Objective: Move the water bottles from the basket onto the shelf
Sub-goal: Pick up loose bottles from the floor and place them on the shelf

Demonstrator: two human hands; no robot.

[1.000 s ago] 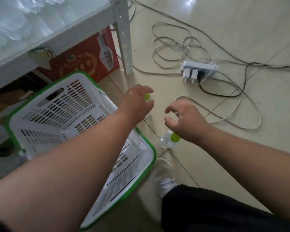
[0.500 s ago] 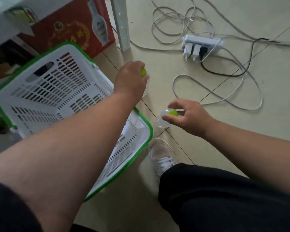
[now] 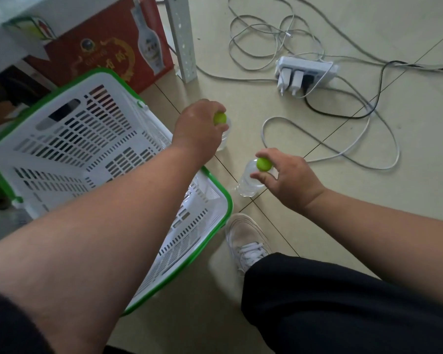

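Left hand: the left hand is gripping a bottle by its green cap, at 12 o'clock from the shoe.
Right hand: the right hand is pinching a second bottle at the neck, having closed on it within the last second.
Change: both bottles are rising off the floor.
Basket: the basket is lying empty at 9 o'clock.
Shelf: its leg is standing at 12 o'clock.
Meaning: probably the last two bottles are heading for the shelf.

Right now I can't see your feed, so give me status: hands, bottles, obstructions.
Left hand and right hand each shut on a green-capped bottle. Basket looks empty. Loose cables on floor nearby.
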